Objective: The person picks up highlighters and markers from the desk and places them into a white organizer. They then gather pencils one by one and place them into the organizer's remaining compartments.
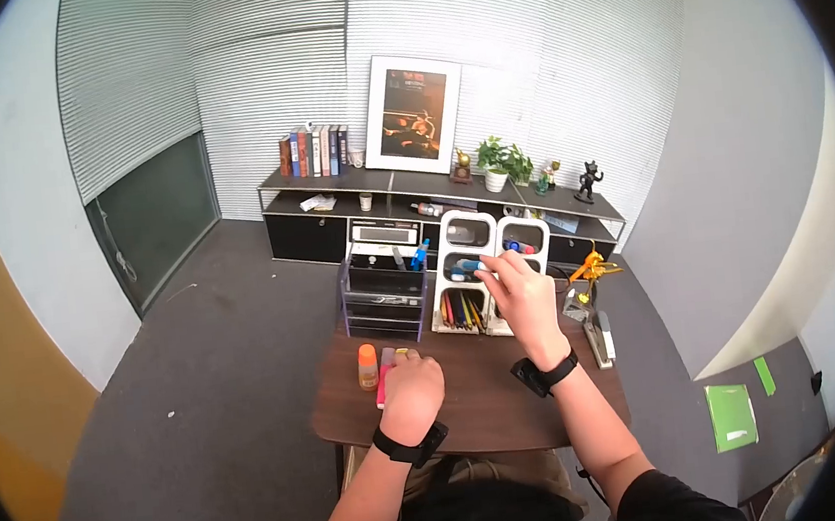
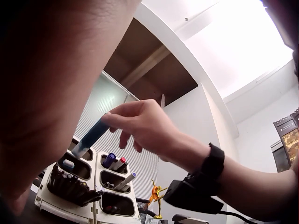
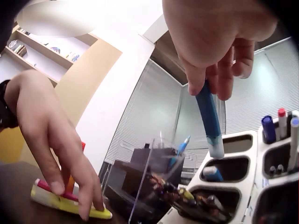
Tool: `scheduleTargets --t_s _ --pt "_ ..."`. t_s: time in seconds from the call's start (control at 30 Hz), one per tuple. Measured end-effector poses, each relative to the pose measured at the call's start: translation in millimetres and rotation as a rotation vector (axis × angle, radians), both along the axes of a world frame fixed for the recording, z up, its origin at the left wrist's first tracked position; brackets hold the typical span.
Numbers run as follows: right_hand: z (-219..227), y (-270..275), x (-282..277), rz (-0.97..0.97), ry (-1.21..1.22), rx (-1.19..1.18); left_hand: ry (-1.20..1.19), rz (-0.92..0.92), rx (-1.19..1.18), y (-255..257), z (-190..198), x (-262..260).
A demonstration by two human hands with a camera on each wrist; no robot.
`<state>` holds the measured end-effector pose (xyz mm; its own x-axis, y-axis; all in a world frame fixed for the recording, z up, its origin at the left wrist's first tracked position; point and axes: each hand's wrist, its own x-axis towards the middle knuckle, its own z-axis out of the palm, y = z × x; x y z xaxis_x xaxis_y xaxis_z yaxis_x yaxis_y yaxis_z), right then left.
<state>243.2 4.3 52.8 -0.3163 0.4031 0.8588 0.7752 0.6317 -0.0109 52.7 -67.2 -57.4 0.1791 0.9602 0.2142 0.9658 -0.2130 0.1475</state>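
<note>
My right hand (image 1: 528, 295) pinches the upper end of a blue highlighter (image 3: 209, 112) between thumb and fingers. Its pale lower end points down over the middle compartment of the white pen organizer (image 1: 466, 215), in the left column. Inside that compartment lies another short blue piece with a white end (image 3: 212, 173). On the desk, at the left, my left hand (image 1: 415, 391) rests with extended fingers on a yellow highlighter (image 3: 100, 213) and a pink highlighter (image 3: 44, 185) lying side by side. An orange-capped bottle (image 1: 368, 368) stands just left of that hand.
Pencils (image 1: 460, 309) fill the organizer's front left compartment; markers (image 3: 268, 129) stand in its right column. A dark desk rack (image 1: 385, 309) stands left of it. A stapler (image 1: 601, 340) and a golden figurine (image 1: 594, 266) are at the right. Behind runs a low cabinet (image 1: 305, 239).
</note>
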Motion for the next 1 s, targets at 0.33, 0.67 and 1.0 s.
scheduleTargets --t_s 0.33,0.67,1.0 --pt "-18.2 -0.4 -4.4 -0.010 0.020 -0.234 -0.085 -0.071 0.060 -6.0 1.3 2.1" --pt "-65.6 -82.6 6.9 0.089 -0.217 -0.801 -0.303 -0.300 0.011 0.8 13.6 -4.0" --pt "-96.4 -101.4 -6.8 -0.101 -0.183 -0.651 -0.053 -0.059 0.103 0.0 15.3 -8.1"
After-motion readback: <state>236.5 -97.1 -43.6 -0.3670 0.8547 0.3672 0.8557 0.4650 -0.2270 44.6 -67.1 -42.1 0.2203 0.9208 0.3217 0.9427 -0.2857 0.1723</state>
